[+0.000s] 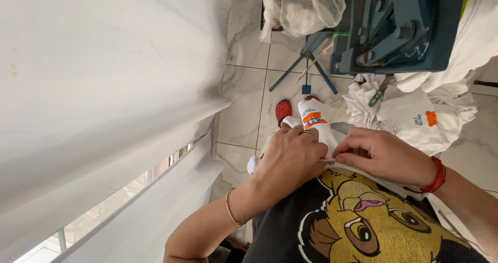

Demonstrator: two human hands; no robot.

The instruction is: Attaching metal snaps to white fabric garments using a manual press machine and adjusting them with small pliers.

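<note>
Holding a small white garment [316, 119] against the lap, we see both hands on its near edge. The left hand [290, 159] has its fingers closed over the cloth, and the right hand [381, 154] pinches the same edge just beside it. The garment's long axis runs away from the body, its printed front facing up, its far end pointing toward a red shoe [283, 109] on the tiled floor [244, 112].

Soft matt cloth garment [315, 119] (white), glossy marbled floor tiles [244, 94], painted metal press [399, 27].
</note>
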